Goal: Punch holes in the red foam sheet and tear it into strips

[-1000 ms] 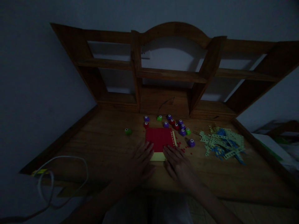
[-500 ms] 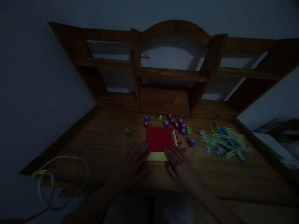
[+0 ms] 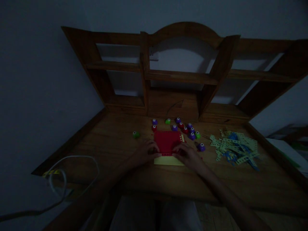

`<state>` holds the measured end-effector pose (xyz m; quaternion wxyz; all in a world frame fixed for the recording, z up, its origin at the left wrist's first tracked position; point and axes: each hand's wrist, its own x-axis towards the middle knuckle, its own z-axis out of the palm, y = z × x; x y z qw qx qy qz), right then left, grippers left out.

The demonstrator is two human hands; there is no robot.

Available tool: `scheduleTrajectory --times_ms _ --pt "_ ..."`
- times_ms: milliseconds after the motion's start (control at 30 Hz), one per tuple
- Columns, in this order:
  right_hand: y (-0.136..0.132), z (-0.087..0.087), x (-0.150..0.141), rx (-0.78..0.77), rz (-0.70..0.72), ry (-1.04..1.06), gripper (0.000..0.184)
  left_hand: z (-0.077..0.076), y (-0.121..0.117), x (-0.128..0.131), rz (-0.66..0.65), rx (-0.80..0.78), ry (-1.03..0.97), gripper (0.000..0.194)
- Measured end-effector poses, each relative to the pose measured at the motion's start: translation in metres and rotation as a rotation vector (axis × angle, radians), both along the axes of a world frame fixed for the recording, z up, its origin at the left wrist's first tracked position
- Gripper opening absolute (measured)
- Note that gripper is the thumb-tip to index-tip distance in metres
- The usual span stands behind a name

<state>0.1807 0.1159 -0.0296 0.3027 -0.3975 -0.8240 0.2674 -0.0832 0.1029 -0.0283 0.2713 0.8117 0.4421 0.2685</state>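
A flat red sheet (image 3: 167, 140) lies over a pale yellow board (image 3: 168, 161), whose front strip shows below it. My left hand (image 3: 147, 152) has its fingers curled at the sheet's near left corner, thumb toward me. At the near right part, my right hand (image 3: 187, 155) bends its fingers and thumb in the same way around the sheet's front edge. That edge appears slightly raised from the board. Along the right side, a yellow strip with small red bits (image 3: 182, 138) shows.
Purple, red and green eyeball-topped pieces stand behind the sheet, among them a purple one (image 3: 201, 147) and a lone green one (image 3: 136, 134). A pile of yellow and blue cut-out frames (image 3: 237, 147) lies right. Behind rises a wooden shelf (image 3: 180, 76); a white cable (image 3: 72, 156) loops left.
My hands have gone from lying flat on the sheet to gripping its near edge with curled fingers and thumbs. The view has shifted slightly.
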Motion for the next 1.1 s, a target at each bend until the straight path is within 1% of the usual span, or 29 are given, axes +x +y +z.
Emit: scheduleTrajectory --times_ms 67,133,433,700,900,1100 --pt "0.007 -0.002 -0.002 -0.019 -0.008 -0.002 0.006 -0.003 0.005 0.0 -0.028 0.015 0.012 0.02" --pt "0.009 -0.005 -0.003 -0.015 -0.001 -0.011 0.008 -0.004 0.006 0.001 -0.041 0.03 0.031 0.018" --pt "0.004 -0.006 -0.006 -0.004 -0.045 -0.044 0.009 0.003 0.009 0.004 -0.041 0.059 0.125 0.015" --pt "0.006 -0.011 -0.006 0.011 -0.054 -0.049 0.008 0.002 0.012 0.007 -0.07 0.097 0.184 0.013" --pt "0.004 -0.01 -0.007 0.012 -0.058 -0.059 0.007 0.0 0.012 0.008 -0.1 0.163 0.252 0.011" --pt "0.003 -0.009 -0.008 0.019 -0.073 -0.059 0.008 0.004 0.012 0.011 -0.104 0.201 0.292 0.016"
